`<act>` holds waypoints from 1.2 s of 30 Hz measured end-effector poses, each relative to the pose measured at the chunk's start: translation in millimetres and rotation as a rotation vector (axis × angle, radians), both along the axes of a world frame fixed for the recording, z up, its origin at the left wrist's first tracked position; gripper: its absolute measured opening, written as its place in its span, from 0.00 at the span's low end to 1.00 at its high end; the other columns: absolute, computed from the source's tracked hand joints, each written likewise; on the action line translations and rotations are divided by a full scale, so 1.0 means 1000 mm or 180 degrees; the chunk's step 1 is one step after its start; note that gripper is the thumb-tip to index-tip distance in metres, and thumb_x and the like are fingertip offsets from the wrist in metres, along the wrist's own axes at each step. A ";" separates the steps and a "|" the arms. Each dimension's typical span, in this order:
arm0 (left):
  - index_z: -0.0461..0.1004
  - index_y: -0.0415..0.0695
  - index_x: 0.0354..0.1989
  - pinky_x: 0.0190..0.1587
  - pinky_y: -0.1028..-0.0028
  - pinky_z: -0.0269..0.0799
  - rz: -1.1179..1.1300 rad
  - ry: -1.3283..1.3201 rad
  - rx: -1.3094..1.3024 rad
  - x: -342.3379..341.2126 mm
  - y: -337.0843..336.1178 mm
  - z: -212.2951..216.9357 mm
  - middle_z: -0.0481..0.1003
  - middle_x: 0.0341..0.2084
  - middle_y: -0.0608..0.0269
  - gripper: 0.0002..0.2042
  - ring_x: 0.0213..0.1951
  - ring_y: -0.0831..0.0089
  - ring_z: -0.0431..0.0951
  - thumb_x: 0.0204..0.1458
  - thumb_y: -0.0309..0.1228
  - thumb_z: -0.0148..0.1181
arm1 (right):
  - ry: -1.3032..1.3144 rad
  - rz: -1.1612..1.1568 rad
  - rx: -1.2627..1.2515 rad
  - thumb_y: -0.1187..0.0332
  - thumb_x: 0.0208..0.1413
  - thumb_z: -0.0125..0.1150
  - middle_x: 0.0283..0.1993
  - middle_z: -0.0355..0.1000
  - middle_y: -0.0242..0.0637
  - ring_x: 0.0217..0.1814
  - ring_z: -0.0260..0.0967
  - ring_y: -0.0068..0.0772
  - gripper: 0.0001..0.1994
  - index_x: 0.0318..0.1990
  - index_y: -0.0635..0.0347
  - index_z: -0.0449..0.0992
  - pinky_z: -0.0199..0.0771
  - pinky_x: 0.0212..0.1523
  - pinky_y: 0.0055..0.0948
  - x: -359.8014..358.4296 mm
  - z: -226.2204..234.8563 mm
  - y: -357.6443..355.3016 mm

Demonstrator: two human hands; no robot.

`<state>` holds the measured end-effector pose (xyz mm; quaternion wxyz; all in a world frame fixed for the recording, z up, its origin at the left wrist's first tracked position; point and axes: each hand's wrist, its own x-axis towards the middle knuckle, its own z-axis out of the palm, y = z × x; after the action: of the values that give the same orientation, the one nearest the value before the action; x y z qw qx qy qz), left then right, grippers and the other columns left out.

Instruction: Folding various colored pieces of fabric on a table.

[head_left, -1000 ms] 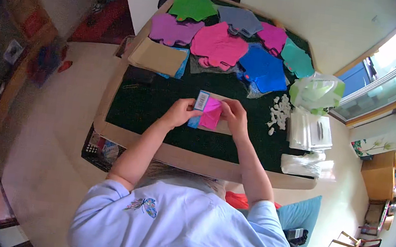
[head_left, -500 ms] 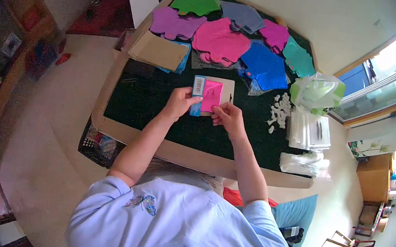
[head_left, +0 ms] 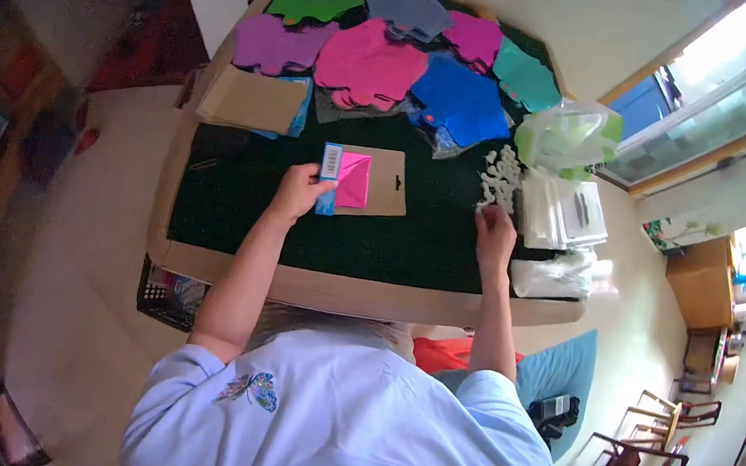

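A tan backing card (head_left: pixel 387 183) with a hang hole lies on the dark green tabletop (head_left: pixel 370 252). On it rests a folded bright pink sheet (head_left: pixel 354 183), with a blue strip (head_left: pixel 327 197) along its left edge. My left hand (head_left: pixel 299 191) grips the strip's left side, thumb on top, fingers partly hidden. My right hand (head_left: pixel 496 237) is at the near edge of a pile of small white pieces (head_left: pixel 500 176). Its fingertips are pinched together there; whatever they hold is too small to make out.
Stacks of coloured sheets, including a pink stack (head_left: pixel 372 63) and a blue stack (head_left: pixel 461 99), fill the far side. Brown cards (head_left: pixel 249 102) lie at left. Clear plastic sleeves (head_left: pixel 546 209) and a green-white plastic bag (head_left: pixel 569 136) are at right.
My right hand has left the pink sheet and moved right to the white pieces. My left hand keeps its hold on the strip. The whole view has shifted slightly.
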<state>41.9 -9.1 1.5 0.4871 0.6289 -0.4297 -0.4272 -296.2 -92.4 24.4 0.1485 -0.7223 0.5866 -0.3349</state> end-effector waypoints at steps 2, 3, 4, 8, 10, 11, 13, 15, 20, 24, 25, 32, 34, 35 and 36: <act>0.74 0.37 0.35 0.28 0.76 0.69 -0.0081 -0.0107 -0.0041 -0.004 -0.003 0.009 0.76 0.24 0.61 0.09 0.26 0.79 0.74 0.44 0.26 0.61 | -0.1089 0.0514 0.0300 0.74 0.47 0.58 0.28 0.72 0.38 0.30 0.70 0.25 0.05 0.32 0.65 0.72 0.69 0.32 0.25 0.026 -0.015 0.000; 0.74 0.37 0.35 0.28 0.76 0.68 -0.0133 -0.0195 -0.0060 -0.001 0.001 0.009 0.76 0.24 0.62 0.09 0.26 0.80 0.73 0.44 0.26 0.61 | -0.1145 0.0716 0.0743 0.75 0.47 0.60 0.28 0.72 0.35 0.30 0.69 0.20 0.05 0.31 0.66 0.72 0.69 0.31 0.21 0.060 0.014 0.013; 0.74 0.37 0.35 0.28 0.76 0.68 -0.0124 -0.0225 -0.0047 -0.001 0.002 0.010 0.76 0.24 0.62 0.09 0.26 0.80 0.73 0.44 0.26 0.61 | -0.1084 0.0919 0.0803 0.74 0.46 0.60 0.27 0.72 0.36 0.30 0.69 0.21 0.06 0.31 0.66 0.73 0.69 0.31 0.22 0.079 0.012 0.012; 0.74 0.38 0.36 0.27 0.78 0.68 -0.0251 0.0215 0.0217 0.000 0.002 0.016 0.76 0.25 0.63 0.10 0.25 0.80 0.73 0.45 0.26 0.60 | -0.0023 0.1337 0.0648 0.74 0.43 0.59 0.36 0.71 0.44 0.34 0.72 0.24 0.07 0.32 0.62 0.76 0.70 0.34 0.26 0.135 0.001 0.002; 0.74 0.40 0.37 0.27 0.79 0.68 -0.0219 0.0378 0.0297 -0.003 0.005 0.019 0.76 0.25 0.63 0.10 0.25 0.80 0.74 0.46 0.26 0.60 | -0.0173 0.1487 0.1025 0.74 0.45 0.56 0.38 0.70 0.45 0.36 0.72 0.26 0.08 0.35 0.63 0.75 0.70 0.34 0.26 0.146 0.001 0.002; 0.74 0.40 0.37 0.27 0.79 0.68 -0.0199 0.0367 0.0287 -0.001 0.005 0.018 0.76 0.25 0.63 0.10 0.25 0.80 0.74 0.46 0.26 0.60 | -0.0290 0.1617 0.1423 0.74 0.46 0.54 0.40 0.70 0.45 0.37 0.72 0.29 0.10 0.38 0.63 0.74 0.71 0.35 0.26 0.151 0.002 0.003; 0.74 0.39 0.36 0.27 0.78 0.69 -0.0219 0.0353 0.0315 0.000 0.004 0.016 0.76 0.26 0.62 0.09 0.25 0.79 0.74 0.46 0.25 0.60 | -0.1476 0.1620 0.2234 0.74 0.47 0.52 0.39 0.70 0.45 0.37 0.71 0.31 0.12 0.41 0.64 0.72 0.72 0.36 0.27 0.157 0.006 0.010; 0.74 0.38 0.35 0.27 0.76 0.69 -0.0131 0.0200 0.0312 -0.002 0.002 0.015 0.76 0.25 0.61 0.08 0.25 0.78 0.74 0.45 0.26 0.60 | -0.2666 0.1542 0.3031 0.73 0.49 0.50 0.38 0.71 0.45 0.38 0.71 0.33 0.14 0.44 0.64 0.70 0.72 0.37 0.27 0.158 0.006 0.012; 0.75 0.36 0.30 0.28 0.71 0.69 0.0125 -0.0664 0.0135 -0.005 -0.006 -0.002 0.76 0.22 0.57 0.09 0.25 0.74 0.75 0.42 0.28 0.62 | -0.2855 0.1466 0.2917 0.77 0.50 0.50 0.33 0.72 0.39 0.38 0.71 0.30 0.13 0.45 0.66 0.67 0.72 0.37 0.27 0.145 0.024 0.013; 0.75 0.36 0.29 0.28 0.70 0.69 0.0272 -0.0830 0.0100 0.000 -0.011 -0.019 0.76 0.21 0.54 0.10 0.24 0.72 0.75 0.39 0.29 0.63 | -0.1058 0.1233 0.0840 0.76 0.49 0.55 0.30 0.72 0.35 0.33 0.68 0.22 0.09 0.39 0.63 0.71 0.68 0.34 0.23 0.083 0.024 -0.009; 0.75 0.36 0.29 0.28 0.70 0.69 0.0282 -0.0739 0.0063 0.002 -0.009 -0.024 0.76 0.22 0.54 0.11 0.24 0.71 0.75 0.38 0.29 0.64 | -0.0726 0.1048 0.0366 0.75 0.49 0.56 0.28 0.72 0.36 0.31 0.67 0.21 0.06 0.36 0.63 0.73 0.68 0.33 0.24 0.066 0.047 -0.008; 0.74 0.36 0.36 0.28 0.76 0.69 0.0067 -0.0141 0.0204 -0.001 -0.002 -0.001 0.76 0.25 0.60 0.10 0.25 0.79 0.74 0.43 0.24 0.60 | 0.0694 -0.0804 -0.0367 0.56 0.44 0.61 0.28 0.74 0.39 0.31 0.72 0.37 0.15 0.32 0.60 0.75 0.70 0.34 0.32 -0.156 0.041 -0.109; 0.74 0.36 0.36 0.28 0.76 0.69 0.0015 -0.0125 0.0252 -0.003 -0.006 0.002 0.76 0.25 0.60 0.10 0.25 0.79 0.74 0.43 0.24 0.60 | 0.0704 -0.1015 -0.0172 0.54 0.42 0.62 0.29 0.74 0.42 0.33 0.72 0.40 0.18 0.33 0.62 0.75 0.70 0.36 0.34 -0.178 0.024 -0.118; 0.74 0.36 0.36 0.28 0.76 0.69 0.0020 -0.0118 0.0331 -0.002 -0.004 0.003 0.76 0.25 0.59 0.10 0.26 0.79 0.74 0.44 0.24 0.60 | 0.0702 -0.0990 -0.0169 0.54 0.42 0.62 0.29 0.74 0.42 0.33 0.72 0.40 0.18 0.33 0.62 0.75 0.70 0.36 0.34 -0.177 0.028 -0.119; 0.74 0.36 0.36 0.28 0.76 0.69 0.0043 -0.0121 0.0339 -0.002 -0.004 0.004 0.76 0.25 0.59 0.10 0.26 0.79 0.74 0.44 0.24 0.60 | 0.0518 -0.0903 0.0133 0.55 0.43 0.62 0.30 0.74 0.43 0.34 0.72 0.40 0.18 0.33 0.62 0.74 0.69 0.37 0.34 -0.176 0.032 -0.121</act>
<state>39.5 -13.3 5.7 0.4476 0.6649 -0.4113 -0.4341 -472.3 -213.6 56.0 0.0667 -0.6537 0.6996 -0.2806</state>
